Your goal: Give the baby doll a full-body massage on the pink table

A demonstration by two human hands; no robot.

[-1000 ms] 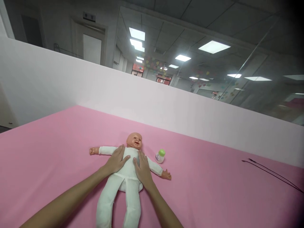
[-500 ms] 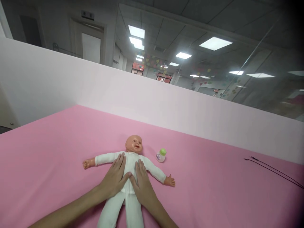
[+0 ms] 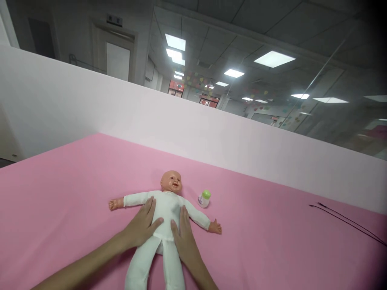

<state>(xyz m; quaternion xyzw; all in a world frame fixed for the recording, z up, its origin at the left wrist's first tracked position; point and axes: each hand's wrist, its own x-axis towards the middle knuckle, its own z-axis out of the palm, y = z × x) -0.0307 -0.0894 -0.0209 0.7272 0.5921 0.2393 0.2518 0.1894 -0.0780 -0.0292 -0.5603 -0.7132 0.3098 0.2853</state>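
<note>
A baby doll (image 3: 167, 213) with a white cloth body lies on its back, arms spread wide and head toward the far wall. My left hand (image 3: 143, 224) rests along the left side of its torso, fingers stretched out and thumb apart on the belly. On the opposite side, my right hand (image 3: 185, 237) lies against the torso with its fingers extended and its thumb spread. Neither hand wraps around the doll. Just beyond the doll's right-hand arm in view stands a small bottle (image 3: 204, 199) with a green cap.
A pink padded surface (image 3: 266, 233) spreads beneath the doll. Behind it runs a low white wall (image 3: 211, 133) with glass above. Two thin black cords (image 3: 347, 223) lie at the right. A door (image 3: 117, 60) shows at the back left.
My hands have moved apart, from the middle of the doll's chest outward to its sides. The view has shifted slightly.
</note>
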